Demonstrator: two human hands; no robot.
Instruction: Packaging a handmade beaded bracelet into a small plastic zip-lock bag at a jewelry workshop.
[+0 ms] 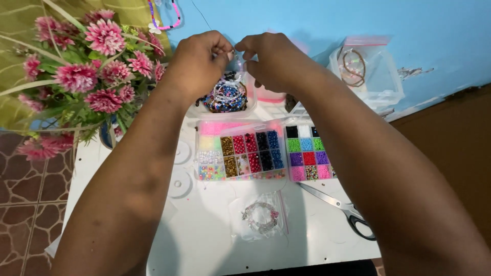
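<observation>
Left hand (197, 64) and right hand (273, 59) meet fingertip to fingertip; each grip pinched shut on small bead piece (231, 52), too tiny to name closer. Piece hangs above tub of beaded bracelets (226, 97), at far edge of white desk (204, 235). We judge: keep pinch light, work over tub so drops land inside. Bead organiser boxes (240, 151) sit near below wrists; bagged bracelet (261, 217) and scissors (340, 207) closer to us; pink flowers (87, 76) left.
</observation>
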